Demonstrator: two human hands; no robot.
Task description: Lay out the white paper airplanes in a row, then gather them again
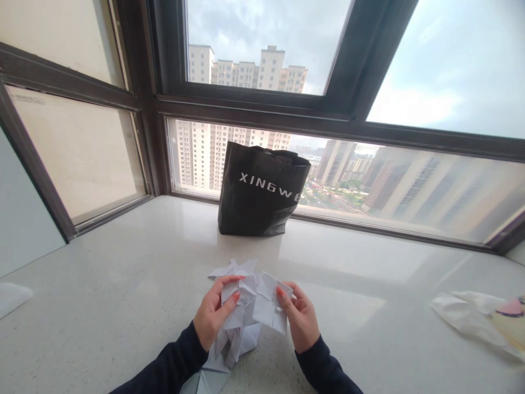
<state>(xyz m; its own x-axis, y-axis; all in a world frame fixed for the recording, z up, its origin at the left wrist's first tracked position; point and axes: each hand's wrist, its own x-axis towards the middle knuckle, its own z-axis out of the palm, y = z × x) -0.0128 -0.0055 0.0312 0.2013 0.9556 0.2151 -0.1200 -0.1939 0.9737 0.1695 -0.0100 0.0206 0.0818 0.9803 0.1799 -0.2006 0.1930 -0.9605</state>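
Folded white paper is held up between my two hands, creased into flat panels and flaps. My left hand pinches its left part, with the thumb on top near a crumpled fold. On the right, my right hand grips a squarish panel between thumb and fingers. More folded paper pieces lie beneath and in front of the hands, partly hidden by them. Another pointed paper piece shows just behind my left hand. Whether the held panels are joined cannot be made out.
A black bag with white lettering stands upright at the back, by the window frame. At the right edge of the pale speckled counter lies a crumpled white wrapper. A whitish item sits at the far left.
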